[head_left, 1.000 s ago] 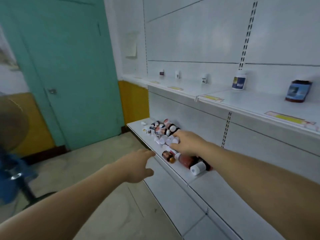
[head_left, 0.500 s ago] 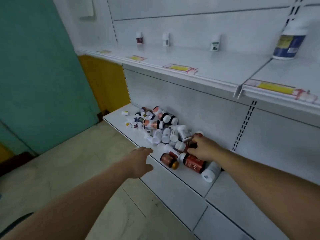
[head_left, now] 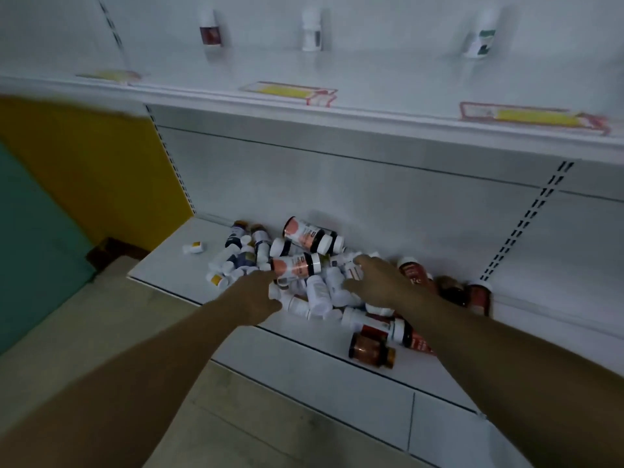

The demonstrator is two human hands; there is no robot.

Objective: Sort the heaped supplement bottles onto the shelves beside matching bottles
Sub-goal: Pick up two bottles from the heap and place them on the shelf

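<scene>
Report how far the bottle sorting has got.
Done: little. Only three single bottles stand on the upper shelf: a red-labelled bottle, a white bottle and a green-labelled bottle. In hand: the left hand and right hand reach into the heap on the lower shelf; neither plainly grips a bottle. Left: nearly the whole heap.

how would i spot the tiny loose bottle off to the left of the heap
Start at the lower shelf, where the heap lies against the back panel. Look left of the heap, toward the yellow wall. The tiny bottle lies alone on bare shelf, white with a yellow label, touching no other bottle.
</scene>
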